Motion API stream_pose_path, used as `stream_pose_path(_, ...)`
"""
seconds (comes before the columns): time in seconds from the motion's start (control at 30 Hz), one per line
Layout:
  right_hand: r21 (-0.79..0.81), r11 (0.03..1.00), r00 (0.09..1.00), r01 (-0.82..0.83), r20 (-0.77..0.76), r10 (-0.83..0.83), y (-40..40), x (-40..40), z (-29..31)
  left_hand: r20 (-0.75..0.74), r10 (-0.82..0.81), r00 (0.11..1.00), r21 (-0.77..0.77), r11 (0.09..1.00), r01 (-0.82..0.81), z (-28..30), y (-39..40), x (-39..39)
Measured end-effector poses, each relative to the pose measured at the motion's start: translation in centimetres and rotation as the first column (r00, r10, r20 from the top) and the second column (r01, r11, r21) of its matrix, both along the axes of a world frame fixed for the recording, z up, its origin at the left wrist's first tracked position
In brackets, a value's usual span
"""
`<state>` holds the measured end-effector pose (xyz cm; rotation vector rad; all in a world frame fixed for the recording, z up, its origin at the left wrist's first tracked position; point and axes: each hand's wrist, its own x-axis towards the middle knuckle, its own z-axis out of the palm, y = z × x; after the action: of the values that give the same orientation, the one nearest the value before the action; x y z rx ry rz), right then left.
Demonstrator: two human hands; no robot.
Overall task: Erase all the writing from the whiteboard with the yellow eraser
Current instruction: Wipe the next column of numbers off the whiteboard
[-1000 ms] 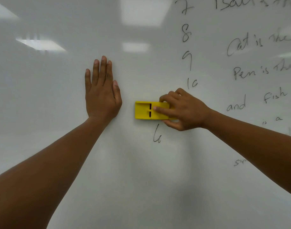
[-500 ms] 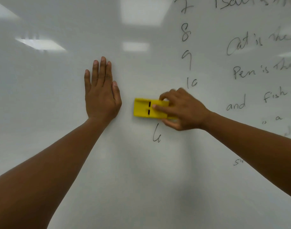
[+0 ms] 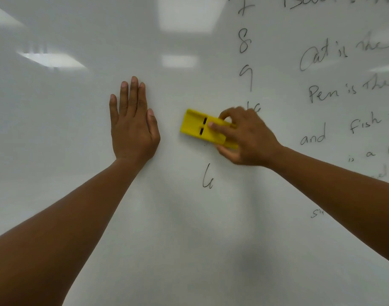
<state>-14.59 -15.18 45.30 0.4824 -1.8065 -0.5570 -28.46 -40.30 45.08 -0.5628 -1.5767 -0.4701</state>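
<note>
The whiteboard (image 3: 79, 129) fills the view. My right hand (image 3: 246, 140) grips the yellow eraser (image 3: 195, 125) and presses it against the board, tilted with its left end higher. My left hand (image 3: 133, 122) lies flat on the board to the left of the eraser, fingers together and pointing up, holding nothing. A column of black numbers (image 3: 244, 40) runs above my right hand, and its lowest number is partly hidden by my knuckles. A stray black mark (image 3: 207, 178) sits below the eraser. Handwritten sentences (image 3: 334, 91) cover the right side.
The left half of the board bears no writing and reflects ceiling lights (image 3: 52, 59). A small word (image 3: 317, 214) sits low on the right, under my right forearm (image 3: 343, 191).
My right hand has pushed the eraser slightly up and tilted it, left end higher, so my knuckles now cover part of the lowest number. My left hand has stayed flat on the board.
</note>
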Motion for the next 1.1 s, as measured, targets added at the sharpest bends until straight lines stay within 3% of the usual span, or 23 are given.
stream_pose_path(0.1, 0.233, 0.972, 0.99, -0.021, 0.139, -0.012, 0.2, 0.0, -1.6, 0.015, 0.003, 1.0, -0.001, 1.0, -0.003, -0.2, 0.1, 0.0)
stream_pose_path(0.2, 0.255, 0.967, 0.99, -0.002, 0.135, -0.034, 0.4, 0.1, -1.6, 0.02, -0.001, 1.0, -0.001, 1.0, 0.001, -0.3, 0.1, 0.1)
stream_pose_path(0.27, 0.16, 0.987, 0.998, 0.02, 0.062, -0.03, 0.5, 0.2, -1.1, 0.013, -0.003, 1.0, 0.0, 1.0, 0.003, -0.4, 0.1, 0.1)
stream_pose_path(0.37, -0.134, 0.991, 0.996, 0.016, -0.085, -0.027, 0.5, 0.3, 0.0, 0.003, -0.007, 1.0, 0.005, 1.0, 0.007, -0.6, 0.2, 0.1)
stream_pose_path(0.43, -0.219, 0.976, 0.991, 0.01, -0.126, -0.039, 0.4, 0.3, 0.2, 0.002, -0.008, 1.0, 0.012, 1.0, 0.008, -0.7, 0.3, 0.1)
stream_pose_path(0.67, 0.231, 0.971, 0.98, -0.058, 0.2, 0.011, 0.1, 0.2, -2.1, -0.017, -0.002, 1.0, 0.019, 1.0, 0.003, -1.0, 0.4, -0.1)
stream_pose_path(0.8, 0.307, 0.947, 0.968, -0.09, 0.25, 0.01, 0.1, 0.1, -2.5, -0.011, 0.003, 1.0, 0.023, 1.0, -0.003, -1.3, 0.4, -0.1)
stream_pose_path(0.87, 0.244, 0.968, 0.983, -0.055, 0.181, 0.011, 0.0, 0.1, -2.2, -0.009, 0.009, 1.0, 0.028, 1.0, -0.009, -1.5, 0.4, -0.2)
stream_pose_path(1.0, -0.078, 0.995, 0.998, -0.056, 0.026, 0.058, 0.0, 0.2, -1.7, -0.012, 0.004, 1.0, 0.037, 0.999, -0.004, -1.8, 0.6, -0.1)
stream_pose_path(1.1, -0.066, 0.995, 0.996, -0.076, 0.041, 0.079, -0.1, 0.0, -2.7, -0.015, 0.002, 1.0, 0.03, 1.0, -0.002, -2.0, 0.6, 0.0)
